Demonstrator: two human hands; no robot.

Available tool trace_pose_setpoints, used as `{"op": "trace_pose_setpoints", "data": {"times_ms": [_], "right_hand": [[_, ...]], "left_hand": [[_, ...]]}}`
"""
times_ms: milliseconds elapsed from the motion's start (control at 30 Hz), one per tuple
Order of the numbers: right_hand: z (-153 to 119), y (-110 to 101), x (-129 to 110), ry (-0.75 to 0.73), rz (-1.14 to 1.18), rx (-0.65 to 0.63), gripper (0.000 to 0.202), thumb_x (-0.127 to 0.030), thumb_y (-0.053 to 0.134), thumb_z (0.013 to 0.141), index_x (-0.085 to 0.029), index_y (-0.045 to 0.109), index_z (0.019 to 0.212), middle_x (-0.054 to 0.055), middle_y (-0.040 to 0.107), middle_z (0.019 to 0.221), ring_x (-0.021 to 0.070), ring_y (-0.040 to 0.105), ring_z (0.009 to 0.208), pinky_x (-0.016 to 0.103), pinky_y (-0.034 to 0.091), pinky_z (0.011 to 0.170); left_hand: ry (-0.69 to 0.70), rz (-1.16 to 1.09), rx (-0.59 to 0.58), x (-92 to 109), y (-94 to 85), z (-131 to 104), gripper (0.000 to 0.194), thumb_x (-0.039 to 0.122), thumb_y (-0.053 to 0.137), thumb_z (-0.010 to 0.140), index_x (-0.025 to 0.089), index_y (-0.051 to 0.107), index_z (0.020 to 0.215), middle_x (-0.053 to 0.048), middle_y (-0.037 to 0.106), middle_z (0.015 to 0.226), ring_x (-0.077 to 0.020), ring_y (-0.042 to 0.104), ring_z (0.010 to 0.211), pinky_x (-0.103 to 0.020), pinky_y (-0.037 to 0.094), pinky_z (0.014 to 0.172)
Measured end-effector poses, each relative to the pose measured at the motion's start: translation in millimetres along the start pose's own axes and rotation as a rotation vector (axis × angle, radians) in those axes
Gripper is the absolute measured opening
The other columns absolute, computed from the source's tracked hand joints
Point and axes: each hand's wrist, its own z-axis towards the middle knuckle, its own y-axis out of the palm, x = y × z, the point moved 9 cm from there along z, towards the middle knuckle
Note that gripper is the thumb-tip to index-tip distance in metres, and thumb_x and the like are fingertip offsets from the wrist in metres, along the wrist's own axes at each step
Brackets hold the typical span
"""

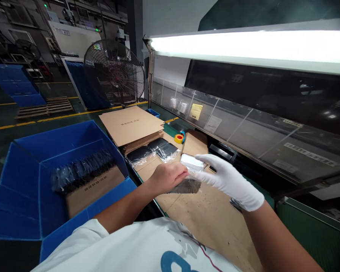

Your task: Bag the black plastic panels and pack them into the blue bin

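Bare and with its fingers pinched together, my left hand (167, 176) grips the near edge of a clear plastic wrapping. Inside that wrapping shows a small whitish, shiny flat item (192, 161). My right hand (229, 182) wears a white glove; its thumb and fingers are apart, close around the right side of the wrapped item, and whether they touch it is hard to tell. Below the hands a dark flat piece (186, 186) lies on the cardboard-covered bench (212, 219). Several black items in clear bags (166, 150) lie beyond my left hand.
A blue bin (82, 224) at the left holds a row of bagged dark items (82, 170) and cardboard. Stacked cardboard sheets (133, 124) stand behind the bagged items, near yellow tape (178, 138). Clear compartments (215, 113) and a bright lamp (249, 47) run above the bench.
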Motion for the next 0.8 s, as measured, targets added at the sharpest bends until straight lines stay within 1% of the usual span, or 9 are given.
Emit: {"op": "trace_pose_setpoints", "data": {"times_ms": [100,167,267,367,433,500,600,700,800], "right_hand": [[12,15,-7,-0.070,-0.213,-0.180,0.028,-0.051,0.071,0.073,-0.026,0.075,0.085,0.003,0.075,0.089,0.0243,0.068,0.085,0.034,0.053,0.080],[18,8,-8,-0.072,-0.292,-0.165,0.027,-0.050,0.062,0.080,-0.026,0.075,0.076,0.002,0.074,0.077,0.0218,0.067,0.075,0.032,0.052,0.074],[24,4,-17,-0.135,-0.362,-0.152,0.029,-0.050,0.066,0.076,-0.026,0.075,0.089,0.003,0.074,0.085,0.0217,0.066,0.077,0.030,0.050,0.072],[22,39,-16,-0.194,-0.496,-0.321,0.028,-0.045,0.075,0.067,-0.026,0.075,0.087,0.003,0.074,0.082,0.0231,0.066,0.075,0.030,0.048,0.068],[20,68,1,-0.151,-0.649,-0.430,0.013,-0.036,0.072,0.071,-0.024,0.073,0.069,0.003,0.070,0.067,0.0208,0.062,0.063,0.029,0.044,0.060],[17,91,19,-0.117,-0.736,-0.526,0.022,-0.028,0.065,0.077,-0.022,0.067,0.056,0.003,0.064,0.056,0.0171,0.056,0.052,0.027,0.038,0.053],[12,100,37,-0.122,-0.684,-0.589,0.029,-0.026,0.058,0.084,-0.021,0.063,0.056,0.001,0.058,0.052,0.0144,0.050,0.048,0.027,0.030,0.048],[13,88,62,-0.066,-0.656,-0.565,0.028,-0.027,0.056,0.085,-0.022,0.062,0.058,0.000,0.055,0.052,0.0138,0.047,0.046,0.027,0.028,0.048],[19,84,96,0.021,-0.518,-0.497,0.029,-0.029,0.057,0.083,-0.022,0.058,0.055,-0.002,0.052,0.048,0.0135,0.044,0.044,0.026,0.030,0.047]], "left_hand": [[-0.013,0.029,0.010,-5,-1.3,-1,0.032,0.038,0.038,0.099,0.022,0.063,0.090,-0.003,0.068,0.084,-0.0167,0.062,0.078,-0.028,0.036,0.065],[-0.047,0.028,0.013,-10,-2.4,-2,0.033,0.039,0.036,0.099,0.022,0.063,0.091,-0.003,0.068,0.084,-0.0165,0.062,0.077,-0.027,0.037,0.065],[-0.049,0.033,0.001,-8,-2.3,-2,0.034,0.039,0.035,0.099,0.022,0.063,0.091,-0.003,0.069,0.084,-0.0168,0.062,0.077,-0.027,0.037,0.065],[-0.003,0.070,-0.039,1,3.4,-2,0.038,0.040,0.032,0.099,0.022,0.064,0.090,-0.005,0.069,0.084,-0.0181,0.061,0.077,-0.028,0.036,0.063],[0.007,0.079,-0.063,1,9.7,-4,0.041,0.042,0.032,0.099,0.022,0.066,0.089,-0.006,0.068,0.082,-0.0191,0.061,0.077,-0.029,0.035,0.063],[0.008,0.032,-0.093,-8,17.7,-8,0.039,0.048,0.038,0.097,0.022,0.066,0.090,-0.006,0.069,0.082,-0.0197,0.061,0.077,-0.029,0.035,0.063],[-0.004,-0.092,-0.207,-40,34.3,-23,0.036,0.055,0.051,0.090,0.023,0.066,0.083,-0.004,0.068,0.077,-0.0185,0.059,0.073,-0.027,0.033,0.062],[-0.125,-0.263,-0.323,-93,44.8,-48,0.036,0.051,0.055,0.089,0.022,0.064,0.068,-0.001,0.064,0.069,-0.0160,0.057,0.068,-0.026,0.033,0.061],[-0.440,-0.403,-0.123,-164,29.5,-83,0.035,0.048,0.054,0.088,0.020,0.063,0.068,0.000,0.062,0.069,-0.0159,0.056,0.069,-0.025,0.037,0.064]]}}
